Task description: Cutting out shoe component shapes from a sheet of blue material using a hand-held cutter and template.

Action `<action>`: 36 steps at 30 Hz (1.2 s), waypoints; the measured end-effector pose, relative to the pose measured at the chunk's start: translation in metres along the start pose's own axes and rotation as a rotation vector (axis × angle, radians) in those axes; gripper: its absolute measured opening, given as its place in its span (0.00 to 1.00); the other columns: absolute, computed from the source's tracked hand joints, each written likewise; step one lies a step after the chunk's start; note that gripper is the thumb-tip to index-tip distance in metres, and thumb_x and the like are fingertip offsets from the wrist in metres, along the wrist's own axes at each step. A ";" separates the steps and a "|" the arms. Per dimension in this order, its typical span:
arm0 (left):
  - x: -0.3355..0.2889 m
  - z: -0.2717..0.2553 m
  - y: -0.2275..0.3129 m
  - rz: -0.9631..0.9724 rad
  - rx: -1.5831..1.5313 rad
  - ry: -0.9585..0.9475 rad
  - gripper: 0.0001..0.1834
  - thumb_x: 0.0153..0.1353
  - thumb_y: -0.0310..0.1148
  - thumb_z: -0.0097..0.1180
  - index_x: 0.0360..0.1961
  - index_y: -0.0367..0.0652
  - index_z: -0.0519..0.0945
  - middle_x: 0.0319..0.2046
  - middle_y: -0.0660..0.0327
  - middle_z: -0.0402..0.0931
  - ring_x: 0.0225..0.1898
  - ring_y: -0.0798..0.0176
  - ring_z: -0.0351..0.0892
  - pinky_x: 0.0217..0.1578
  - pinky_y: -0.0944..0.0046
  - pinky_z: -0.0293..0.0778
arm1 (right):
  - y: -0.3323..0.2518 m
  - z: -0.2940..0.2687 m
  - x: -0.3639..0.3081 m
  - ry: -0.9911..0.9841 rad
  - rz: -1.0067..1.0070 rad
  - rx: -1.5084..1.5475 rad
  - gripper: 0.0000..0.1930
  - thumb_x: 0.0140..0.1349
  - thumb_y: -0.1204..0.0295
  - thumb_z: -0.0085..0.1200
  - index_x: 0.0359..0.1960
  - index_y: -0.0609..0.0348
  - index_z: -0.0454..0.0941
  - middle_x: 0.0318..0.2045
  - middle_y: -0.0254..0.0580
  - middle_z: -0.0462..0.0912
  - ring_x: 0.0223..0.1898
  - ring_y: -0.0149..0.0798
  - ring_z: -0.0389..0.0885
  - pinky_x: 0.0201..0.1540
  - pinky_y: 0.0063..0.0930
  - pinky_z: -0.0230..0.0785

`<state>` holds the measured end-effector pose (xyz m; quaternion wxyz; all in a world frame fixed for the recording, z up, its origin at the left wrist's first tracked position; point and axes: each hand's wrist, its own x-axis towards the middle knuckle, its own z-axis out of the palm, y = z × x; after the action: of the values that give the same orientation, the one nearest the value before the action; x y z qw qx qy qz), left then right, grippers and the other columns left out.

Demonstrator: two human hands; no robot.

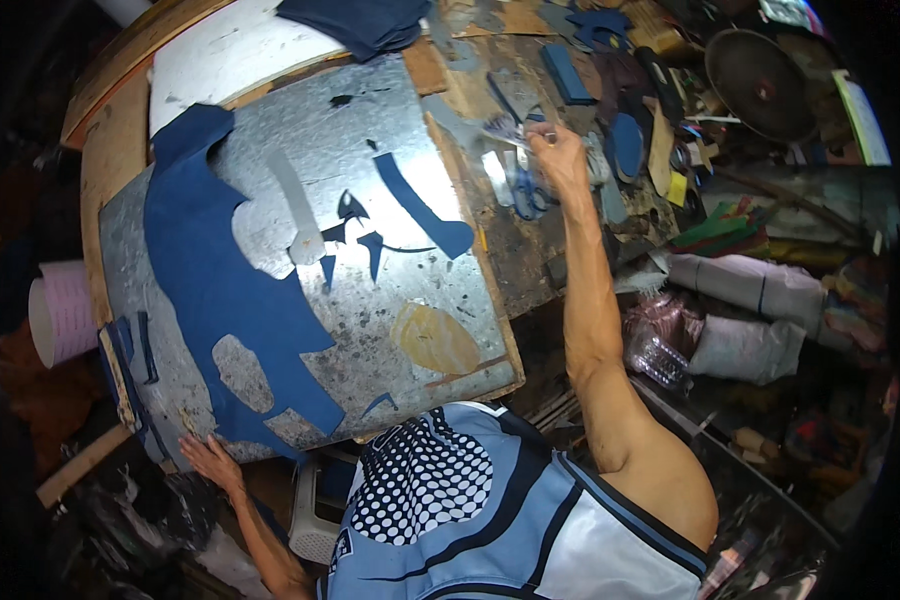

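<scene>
My right hand (558, 150) reaches over the cluttered worktop on the right, its fingers closed on a small whitish thing (502, 128) too blurred to name. Just below it lie scissors (526, 190) with blue handles. At the near left corner of the metal sheet (345, 335), my left hand (210, 462) rests with its fingers stretched out, holding nothing. A large dark blue sheet of leather-like material (185, 235) with cut-out holes spreads across the metal's left half. Right of it are a grey strip (292, 190), a curved blue strip (420, 205) and several dark offcuts (372, 250).
Folded dark blue material (365, 25) lies on a white board (225, 65) at the back. A blue block (567, 75), sole-shaped pieces (625, 147) and a round dark pan (760, 85) crowd the right. Wrapped rolls (745, 285) lie beyond my right arm. A pink-white roll (60, 315) stands at left.
</scene>
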<state>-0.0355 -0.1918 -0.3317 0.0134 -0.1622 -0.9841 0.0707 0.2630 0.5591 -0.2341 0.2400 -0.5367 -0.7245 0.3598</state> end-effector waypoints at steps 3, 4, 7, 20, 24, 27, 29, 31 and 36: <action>-0.017 0.001 -0.021 0.008 -0.153 0.097 0.32 0.71 0.46 0.45 0.69 0.33 0.61 0.70 0.43 0.55 0.73 0.42 0.49 0.71 0.48 0.45 | 0.029 0.011 0.021 0.035 -0.154 -0.340 0.18 0.59 0.58 0.59 0.38 0.63 0.85 0.29 0.47 0.85 0.31 0.36 0.81 0.36 0.34 0.72; -0.027 0.009 -0.032 0.010 -0.055 0.058 0.33 0.69 0.45 0.48 0.68 0.34 0.62 0.70 0.42 0.56 0.72 0.42 0.50 0.71 0.49 0.45 | -0.005 0.012 0.011 -0.062 -0.082 -0.391 0.19 0.60 0.56 0.59 0.32 0.64 0.84 0.24 0.45 0.83 0.28 0.36 0.79 0.33 0.35 0.70; 0.015 0.000 0.045 0.037 -0.140 0.055 0.35 0.66 0.46 0.52 0.67 0.36 0.63 0.70 0.43 0.56 0.72 0.40 0.49 0.70 0.43 0.45 | 0.054 -0.021 0.067 -0.047 0.081 -0.358 0.27 0.58 0.46 0.62 0.16 0.56 0.75 0.11 0.29 0.67 0.12 0.26 0.63 0.16 0.27 0.54; 0.004 -0.025 0.050 -0.060 -0.272 0.090 0.35 0.67 0.52 0.49 0.68 0.43 0.63 0.72 0.46 0.50 0.74 0.40 0.43 0.70 0.40 0.40 | 0.040 0.081 0.104 -0.186 0.045 -0.285 0.42 0.56 0.33 0.53 0.32 0.72 0.83 0.19 0.44 0.78 0.14 0.31 0.70 0.17 0.29 0.60; -0.006 -0.023 0.044 -0.078 -0.301 0.118 0.35 0.67 0.53 0.49 0.68 0.43 0.64 0.72 0.46 0.50 0.74 0.40 0.43 0.70 0.40 0.39 | -0.024 0.070 -0.037 -0.360 0.231 0.554 0.24 0.64 0.50 0.57 0.41 0.64 0.80 0.20 0.33 0.74 0.15 0.25 0.66 0.17 0.22 0.59; -0.001 -0.018 0.046 -0.066 -0.320 0.136 0.34 0.67 0.53 0.50 0.67 0.43 0.65 0.72 0.45 0.51 0.74 0.40 0.43 0.70 0.40 0.39 | -0.033 0.078 -0.152 -0.608 0.417 0.745 0.15 0.66 0.57 0.57 0.40 0.58 0.79 0.20 0.28 0.72 0.15 0.22 0.65 0.16 0.19 0.59; 0.000 -0.019 0.048 -0.046 -0.348 0.135 0.34 0.66 0.52 0.50 0.67 0.43 0.66 0.72 0.45 0.51 0.74 0.40 0.43 0.70 0.40 0.39 | -0.047 0.084 -0.228 -0.790 0.551 0.643 0.16 0.67 0.57 0.56 0.42 0.58 0.77 0.21 0.30 0.74 0.15 0.24 0.67 0.14 0.20 0.63; 0.003 -0.032 0.051 -0.104 -0.372 0.082 0.33 0.66 0.51 0.52 0.67 0.43 0.66 0.72 0.44 0.50 0.74 0.40 0.41 0.70 0.39 0.39 | -0.065 0.087 -0.286 -0.949 0.677 0.628 0.16 0.68 0.57 0.54 0.41 0.60 0.76 0.21 0.32 0.74 0.13 0.25 0.68 0.14 0.22 0.65; -0.006 -0.160 0.118 0.155 -1.225 0.062 0.12 0.65 0.35 0.55 0.43 0.38 0.82 0.47 0.51 0.80 0.52 0.51 0.77 0.58 0.46 0.67 | -0.061 0.099 -0.326 -0.973 0.717 0.683 0.15 0.71 0.59 0.51 0.41 0.59 0.74 0.19 0.34 0.73 0.11 0.27 0.68 0.13 0.23 0.65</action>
<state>0.0160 -0.0616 -0.1899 -0.0588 -0.2133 -0.8304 -0.5114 0.2545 0.2135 -0.2360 -0.0904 -0.4151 -0.3740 0.8244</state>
